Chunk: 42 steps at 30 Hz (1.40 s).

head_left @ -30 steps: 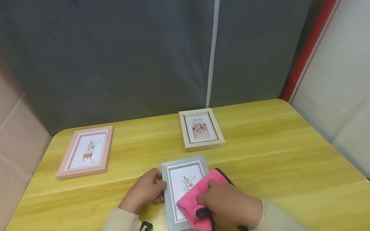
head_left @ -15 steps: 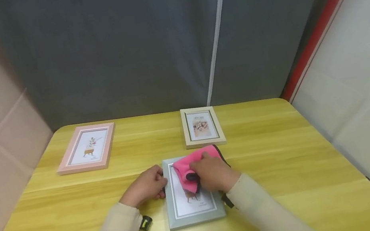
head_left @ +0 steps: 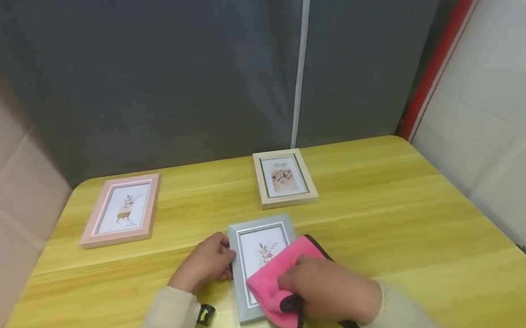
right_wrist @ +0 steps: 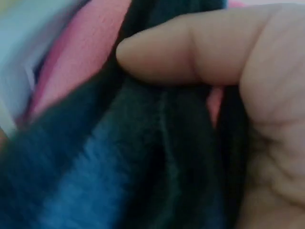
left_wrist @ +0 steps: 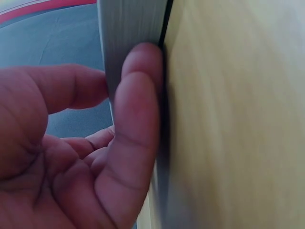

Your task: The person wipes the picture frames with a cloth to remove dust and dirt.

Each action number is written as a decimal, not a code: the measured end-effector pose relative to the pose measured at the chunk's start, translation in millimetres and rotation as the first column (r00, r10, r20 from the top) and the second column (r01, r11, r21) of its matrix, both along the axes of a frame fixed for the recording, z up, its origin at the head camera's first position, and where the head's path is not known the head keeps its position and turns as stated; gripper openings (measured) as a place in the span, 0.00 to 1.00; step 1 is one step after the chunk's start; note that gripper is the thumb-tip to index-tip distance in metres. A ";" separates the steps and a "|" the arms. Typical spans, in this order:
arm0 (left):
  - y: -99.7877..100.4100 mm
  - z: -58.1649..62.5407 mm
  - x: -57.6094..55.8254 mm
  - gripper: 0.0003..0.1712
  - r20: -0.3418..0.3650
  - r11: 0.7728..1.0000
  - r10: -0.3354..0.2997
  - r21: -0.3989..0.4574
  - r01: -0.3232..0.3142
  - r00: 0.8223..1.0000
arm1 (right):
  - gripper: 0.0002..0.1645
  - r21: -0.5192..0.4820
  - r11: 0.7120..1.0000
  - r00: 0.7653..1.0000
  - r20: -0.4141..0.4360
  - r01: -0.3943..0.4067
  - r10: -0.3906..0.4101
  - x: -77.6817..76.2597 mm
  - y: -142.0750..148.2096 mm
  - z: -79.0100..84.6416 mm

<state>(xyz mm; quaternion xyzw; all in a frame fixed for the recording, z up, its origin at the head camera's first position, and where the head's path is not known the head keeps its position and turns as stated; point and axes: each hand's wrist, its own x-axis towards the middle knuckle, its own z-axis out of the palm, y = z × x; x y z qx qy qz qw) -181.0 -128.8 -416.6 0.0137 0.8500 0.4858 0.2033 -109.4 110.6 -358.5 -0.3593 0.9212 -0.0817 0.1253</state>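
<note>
A grey-blue picture frame (head_left: 240, 291) lies flat on the table, its flower print half covered. My left hand (head_left: 204, 262) holds the frame's left side. In the left wrist view, the thumb touches one edge of the frame (left_wrist: 131, 24) and curled fingers (left_wrist: 138, 109) lie along its side. A folded pink cloth (head_left: 273, 280) with black edging is gripped in my right hand (head_left: 326, 288) and spreads over the frame's lower right part. Close up in the right wrist view, the thumb (right_wrist: 162, 50) presses on the cloth's dark edging, its blurred folds hanging below.
A pink picture frame (head_left: 89, 231) lies at the table's back left, and a cream one (head_left: 289, 201) at the back, right of centre. The yellow wood-grain table (head_left: 408, 233) meets a dark grey curtain (head_left: 153, 89) behind. Pale panels stand at both sides.
The right hand with the pink cloth went up to the top of the grey-blue frame, then came back down to its lower right. The left hand stays at the frame's left side.
</note>
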 end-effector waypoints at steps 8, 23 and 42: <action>-3.0 1.2 -1.9 0.10 -0.004 1.000 -0.006 -0.011 0.006 1.000 | 0.10 0.047 0.997 0.996 -0.063 0.060 -0.057 -2.2 -12.9 -9.7; -1.3 -1.5 1.0 0.10 -0.004 1.000 -0.015 -0.003 0.015 1.000 | 0.13 -0.024 0.973 0.973 -0.026 0.230 -0.231 -58.3 -16.8 -19.9; 0.8 -3.4 2.8 0.13 -0.005 0.997 0.020 0.074 -0.020 1.000 | 0.18 -0.122 0.992 1.000 0.008 0.007 -0.006 -17.0 12.6 -1.8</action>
